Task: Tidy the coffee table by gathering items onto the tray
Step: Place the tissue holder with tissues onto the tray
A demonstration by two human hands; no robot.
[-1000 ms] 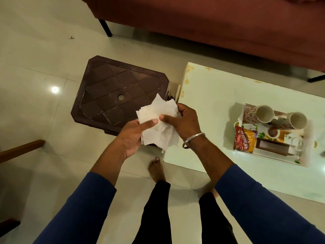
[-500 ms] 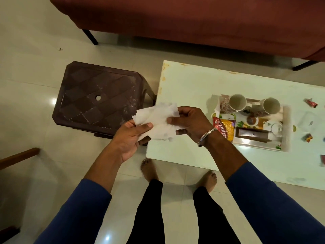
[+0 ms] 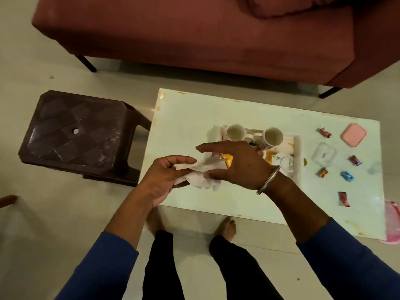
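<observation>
Both hands hold a bunch of white paper napkins (image 3: 200, 177) above the near left part of the pale coffee table (image 3: 186, 113). My left hand (image 3: 162, 178) grips their left end. My right hand (image 3: 236, 165) pinches them from the right, index finger stretched out. Behind my right hand sits the white tray (image 3: 296, 152) with two mugs (image 3: 236, 132) (image 3: 273, 136), a yellow snack packet (image 3: 227, 159) and a small white pot (image 3: 285, 162); part of the tray is hidden. Several wrapped candies (image 3: 347, 176), a pink lid (image 3: 353, 135) and a clear box (image 3: 323, 154) lie on the table's right side.
A dark brown plastic stool (image 3: 75, 135) stands on the floor left of the table. A red sofa (image 3: 194, 33) runs along the far side. My bare feet (image 3: 225, 226) are at the table's near edge. Something pink (image 3: 392, 224) hangs off the table's right end.
The view has swung right and the hands with the napkins have moved from over the stool to over the table. The napkins are now more bunched between the hands.
</observation>
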